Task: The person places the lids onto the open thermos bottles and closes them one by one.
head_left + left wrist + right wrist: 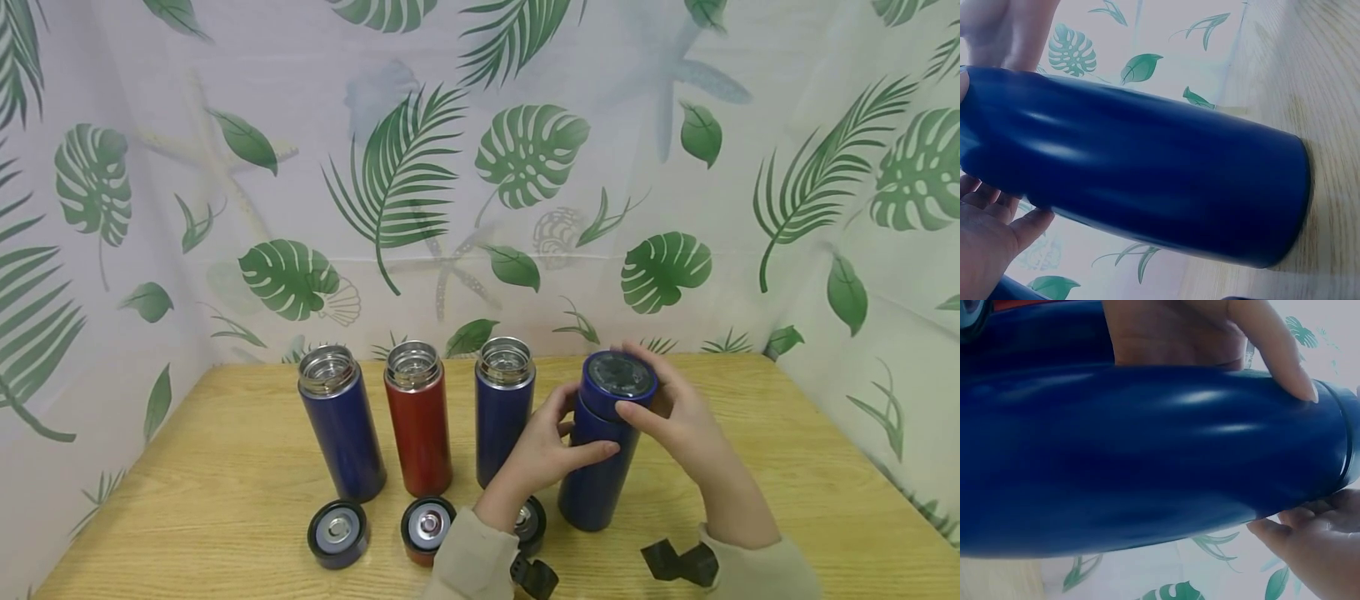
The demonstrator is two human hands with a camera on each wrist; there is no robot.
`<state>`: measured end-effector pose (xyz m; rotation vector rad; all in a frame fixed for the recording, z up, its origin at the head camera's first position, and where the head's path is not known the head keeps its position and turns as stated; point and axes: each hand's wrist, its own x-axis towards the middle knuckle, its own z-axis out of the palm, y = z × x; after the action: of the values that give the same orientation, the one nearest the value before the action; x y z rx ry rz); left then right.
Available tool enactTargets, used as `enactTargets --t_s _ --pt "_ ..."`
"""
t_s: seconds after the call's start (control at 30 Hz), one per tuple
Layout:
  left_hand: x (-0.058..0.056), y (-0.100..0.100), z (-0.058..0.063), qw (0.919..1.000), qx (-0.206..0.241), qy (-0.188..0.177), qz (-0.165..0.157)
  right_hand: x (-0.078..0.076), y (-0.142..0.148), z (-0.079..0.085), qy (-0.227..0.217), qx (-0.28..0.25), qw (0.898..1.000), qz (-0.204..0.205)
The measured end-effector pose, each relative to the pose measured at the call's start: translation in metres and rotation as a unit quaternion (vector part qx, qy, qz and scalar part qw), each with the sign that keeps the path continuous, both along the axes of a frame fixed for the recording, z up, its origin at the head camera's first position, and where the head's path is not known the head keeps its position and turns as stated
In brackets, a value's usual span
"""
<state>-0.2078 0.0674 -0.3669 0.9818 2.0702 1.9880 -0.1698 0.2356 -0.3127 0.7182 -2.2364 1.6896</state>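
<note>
Wood-grain table point(225, 467) beneath capped blue bottle point(592, 492), leaf-printed curtain point(600, 71) behind

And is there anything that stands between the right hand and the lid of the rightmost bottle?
Nothing visible does: the right hand is directly on the lid. The left hand holds the rightmost bottle lower down, and the nearest open blue bottle stands on the left hand's side, not in between.
</note>
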Motion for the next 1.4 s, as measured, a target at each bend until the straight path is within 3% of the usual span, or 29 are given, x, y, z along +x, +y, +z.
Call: enactTargets --t_s 0.23,0.57,0.9,1.0,1.23,1.4 --pt "0.0006 -0.0002 0.0004 1.0 -0.002 0.001 0.001 -0.0003 0.0025 -0.0018 -0.03 -0.032 0.999 0.026" --pt "0.0002 0.0 0.0002 1.0 0.001 0.003 -0.002 -0.0008 -0.0004 0.0011 -0.043 -0.022 0.998 -0.028" --pt "-0.0001 0.0003 0.0 1.0 -0.001 0.004 -0.007 0.0 -0.0038 0.0022 -0.059 -0.021 0.997 -0.041" --pt "0.0 0.0005 0.0005 1.0 -0.004 0.003 -0.005 0.0005 -0.0023 0.0014 -0.05 -0.013 0.998 -0.028" --pt "0.0007 0.0003 0.0016 1.0 -0.003 0.005 -0.004 -0.0015 0.0033 -0.0027 -0.02 -0.06 0.996 0.063" --pt "0.0004 0.0004 0.0012 1.0 -0.003 0.004 -0.004 -0.0015 0.0049 -0.0025 -0.029 -0.062 0.996 0.061"
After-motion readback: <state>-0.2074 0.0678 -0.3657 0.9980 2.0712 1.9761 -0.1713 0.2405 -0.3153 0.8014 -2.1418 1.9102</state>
